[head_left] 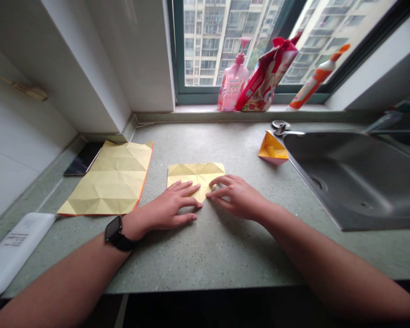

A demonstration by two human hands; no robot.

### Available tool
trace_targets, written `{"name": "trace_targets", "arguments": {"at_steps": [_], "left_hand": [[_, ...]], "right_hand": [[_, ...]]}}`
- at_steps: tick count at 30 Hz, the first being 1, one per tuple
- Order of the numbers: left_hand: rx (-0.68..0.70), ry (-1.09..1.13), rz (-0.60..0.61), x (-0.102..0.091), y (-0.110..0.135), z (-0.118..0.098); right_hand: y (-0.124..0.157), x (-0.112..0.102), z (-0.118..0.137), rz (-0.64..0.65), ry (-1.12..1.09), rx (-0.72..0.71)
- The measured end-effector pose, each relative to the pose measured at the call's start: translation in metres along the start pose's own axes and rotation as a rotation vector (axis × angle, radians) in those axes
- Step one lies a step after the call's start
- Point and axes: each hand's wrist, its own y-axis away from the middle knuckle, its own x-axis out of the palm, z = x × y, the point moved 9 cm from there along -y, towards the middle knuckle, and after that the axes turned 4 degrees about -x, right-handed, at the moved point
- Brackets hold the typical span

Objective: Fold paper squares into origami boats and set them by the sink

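Note:
A folded sheet of yellow paper (195, 171) lies on the counter in front of me, marked with crease lines and with its lower part narrowing toward me. My left hand (172, 202) rests flat on its lower left part, fingers stretched out and spread. On the lower right part, my right hand (237, 196) touches the paper with its fingertips, fingers bent and apart. Both hands partly hide the paper's lower edges. Further left lies a larger stack of creased yellow paper (112, 177) with an orange-red edge.
A folded orange paper shape (273, 148) stands beside the metal sink (341, 218). A dark phone (84, 159) lies partly under the paper stack, and a white oblong device (18, 248) sits front left. A pink pump bottle (232, 86), a red bag (268, 79) and an orange-white bottle (314, 82) line the windowsill.

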Motion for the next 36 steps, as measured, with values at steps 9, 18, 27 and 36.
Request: {"name": "trace_targets", "arguments": {"at_steps": [9, 18, 27, 36], "left_hand": [[0.018, -0.03, -0.006, 0.0, 0.001, -0.002], [0.113, -0.048, -0.109, -0.006, 0.004, -0.007], [0.112, -0.072, -0.242, -0.035, 0.018, 0.0], [0.026, -0.192, -0.307, -0.054, 0.025, 0.009]], "right_hand": [[0.008, -0.016, -0.085, -0.125, 0.244, 0.414], [-0.003, -0.011, -0.007, -0.227, 0.132, -0.026], [-0.009, 0.011, -0.002, -0.068, 0.004, -0.127], [-0.008, 0.009, -0.005, -0.066, -0.051, -0.107]]}}
